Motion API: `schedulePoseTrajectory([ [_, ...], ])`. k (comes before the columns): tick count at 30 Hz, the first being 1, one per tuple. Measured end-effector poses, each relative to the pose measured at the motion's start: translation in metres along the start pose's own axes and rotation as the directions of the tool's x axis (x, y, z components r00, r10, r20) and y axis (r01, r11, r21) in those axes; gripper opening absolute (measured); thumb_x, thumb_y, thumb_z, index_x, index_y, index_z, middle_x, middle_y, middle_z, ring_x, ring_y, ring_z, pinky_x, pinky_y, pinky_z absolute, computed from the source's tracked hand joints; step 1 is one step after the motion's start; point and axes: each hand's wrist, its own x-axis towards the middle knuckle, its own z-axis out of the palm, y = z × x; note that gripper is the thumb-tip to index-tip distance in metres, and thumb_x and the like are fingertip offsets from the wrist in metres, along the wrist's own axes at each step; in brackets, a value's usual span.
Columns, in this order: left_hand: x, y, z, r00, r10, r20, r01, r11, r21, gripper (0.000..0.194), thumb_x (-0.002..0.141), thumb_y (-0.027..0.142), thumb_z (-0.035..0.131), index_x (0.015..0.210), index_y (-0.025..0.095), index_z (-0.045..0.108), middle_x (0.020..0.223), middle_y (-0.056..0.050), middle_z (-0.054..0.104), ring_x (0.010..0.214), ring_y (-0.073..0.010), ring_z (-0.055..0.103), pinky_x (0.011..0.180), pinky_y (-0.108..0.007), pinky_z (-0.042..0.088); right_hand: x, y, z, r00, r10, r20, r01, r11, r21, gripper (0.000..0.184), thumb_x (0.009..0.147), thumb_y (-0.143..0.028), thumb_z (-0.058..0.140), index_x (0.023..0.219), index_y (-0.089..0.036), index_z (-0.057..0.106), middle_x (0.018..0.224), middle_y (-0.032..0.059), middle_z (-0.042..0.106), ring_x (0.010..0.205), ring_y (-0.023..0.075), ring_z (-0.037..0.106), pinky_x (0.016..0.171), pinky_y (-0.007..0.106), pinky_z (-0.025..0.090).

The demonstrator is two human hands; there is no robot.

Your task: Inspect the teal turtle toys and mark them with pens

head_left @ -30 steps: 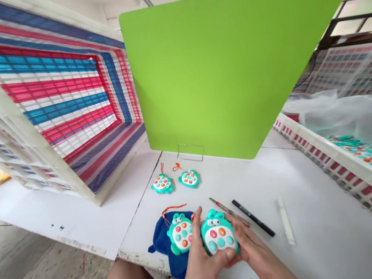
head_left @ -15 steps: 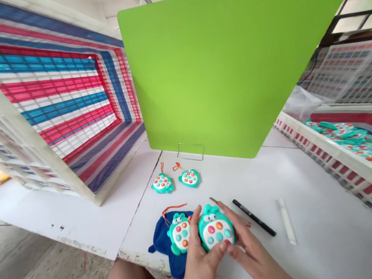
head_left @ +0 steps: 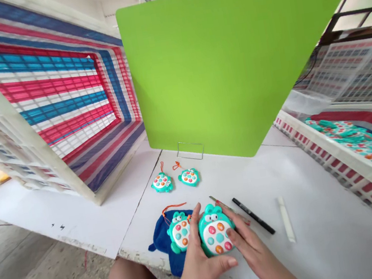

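Between my two hands is a teal toy point(head_left: 217, 230) shaped like a small animal, with white eyes and several coloured buttons on its white front. My left hand point(head_left: 198, 259) cradles its left side, the thumb lifted off the front. My right hand point(head_left: 249, 244) grips the right side, its thumb on a button at the right edge. Just left of my left hand, a second such toy point(head_left: 179, 233) with an orange cord lies on a dark blue cloth point(head_left: 160, 236). Farther back, two more toys, one on the left point(head_left: 162, 182) and one on the right point(head_left: 189, 177), rest on the white table point(head_left: 127, 213).
Right of my hands lie a thin craft knife or similar tool point(head_left: 229, 208), a black marker point(head_left: 253, 215) and a white stick-like object point(head_left: 286, 220). A green board point(head_left: 217, 69) stands behind. A striped-lined crate point(head_left: 89, 191) is at left; a crate of toys point(head_left: 351, 170) at right.
My left thumb has come off the toy's lower front. My right thumb has moved up from the toy's bottom to a button on its right side.
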Motion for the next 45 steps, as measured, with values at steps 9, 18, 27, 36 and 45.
schedulePoseTrajectory([
  [9, -0.002, -0.005, -0.001, 0.999, -0.037, -0.001, 0.037, 0.998, -0.048, 0.093, 0.067, 0.031, 0.079, 0.143, 0.027, 0.025, 0.132, -0.012, 0.053, 0.11, -0.0281, 0.058, 0.091, -0.038, 0.05, -0.005, -0.003, 0.01, 0.996, 0.03, -0.085, -0.018, 0.989, 0.147, 0.055, 0.086, -0.055, 0.051, 0.135, -0.03, 0.046, 0.15, 0.0006, 0.034, 0.138, 0.0261, 0.028, 0.107, 0.039, 0.039],
  [18, -0.004, -0.005, 0.003, 0.997, -0.062, -0.044, 0.061, 0.997, -0.041, 0.098, 0.057, 0.026, 0.085, 0.139, 0.027, 0.031, 0.131, -0.012, 0.05, 0.106, -0.0272, 0.058, 0.081, -0.034, 0.055, -0.001, 0.015, 0.007, 0.988, 0.094, -0.124, -0.061, 0.967, 0.245, 0.054, 0.082, -0.059, 0.055, 0.126, -0.028, 0.056, 0.142, 0.0056, 0.046, 0.128, 0.0299, 0.043, 0.103, 0.044, 0.042],
  [27, -0.003, 0.002, -0.005, 0.998, -0.02, 0.057, 0.019, 1.0, 0.019, 0.102, 0.059, 0.03, 0.084, 0.143, 0.027, 0.025, 0.14, -0.011, 0.043, 0.12, -0.0293, 0.049, 0.101, -0.039, 0.044, -0.002, 0.005, 0.006, 0.998, -0.006, -0.061, 0.017, 0.984, 0.176, 0.052, 0.085, -0.051, 0.055, 0.132, -0.029, 0.049, 0.146, 0.004, 0.04, 0.132, 0.0282, 0.038, 0.105, 0.041, 0.041],
  [36, -0.002, -0.004, -0.001, 0.987, -0.152, -0.041, 0.152, 0.988, -0.021, 0.094, 0.066, 0.036, 0.078, 0.143, 0.027, 0.024, 0.113, -0.011, 0.059, 0.087, -0.0254, 0.063, 0.061, -0.033, 0.056, -0.004, 0.021, -0.004, 1.0, -0.001, 0.016, 0.002, 0.998, -0.056, 0.063, 0.09, -0.057, 0.041, 0.143, -0.024, 0.033, 0.151, 0.007, 0.03, 0.137, 0.0266, 0.03, 0.108, 0.044, 0.036],
  [45, -0.013, -0.018, 0.004, 0.877, -0.182, 0.445, 0.206, 0.979, -0.006, 0.082, 0.082, 0.038, 0.064, 0.147, 0.029, 0.016, 0.148, -0.01, 0.035, 0.134, -0.0266, 0.034, 0.11, -0.043, 0.027, -0.044, -0.004, -0.035, 0.751, -0.53, 0.393, 0.572, 0.225, -0.789, 0.056, 0.077, -0.029, 0.066, 0.131, -0.025, 0.051, 0.14, 0.0083, 0.045, 0.125, 0.0327, 0.041, 0.097, 0.045, 0.044],
])
